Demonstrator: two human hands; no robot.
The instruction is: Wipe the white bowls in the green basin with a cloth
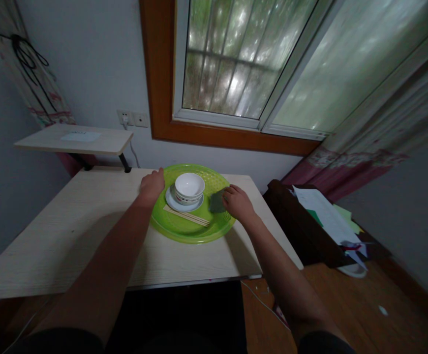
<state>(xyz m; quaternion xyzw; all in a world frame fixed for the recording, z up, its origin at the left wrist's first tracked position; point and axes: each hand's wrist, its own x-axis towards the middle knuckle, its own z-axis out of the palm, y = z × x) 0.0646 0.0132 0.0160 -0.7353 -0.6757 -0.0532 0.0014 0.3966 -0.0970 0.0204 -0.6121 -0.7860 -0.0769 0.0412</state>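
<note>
A round lime-green plastic tray [184,236] lies on the wooden desk. My left hand [152,185] is closed at its left rim, with the fingertips partly hidden. On the tray a small stack of white bowls [189,185] stands on a white plate [170,200]. Several light wooden chopsticks [186,216] lie together in front of the plate. To the right of the bowls is a flat dark green scouring pad [217,201]. My right hand [237,201] is at the tray's right side, its curled fingers closed on the pad's right edge.
The desk [84,231] carries a small raised shelf [77,138] at its back left. Behind it are a wall socket [133,118] and a barred window [232,59]. A dark brown cabinet [298,223] with papers [322,214] on it stands to the right.
</note>
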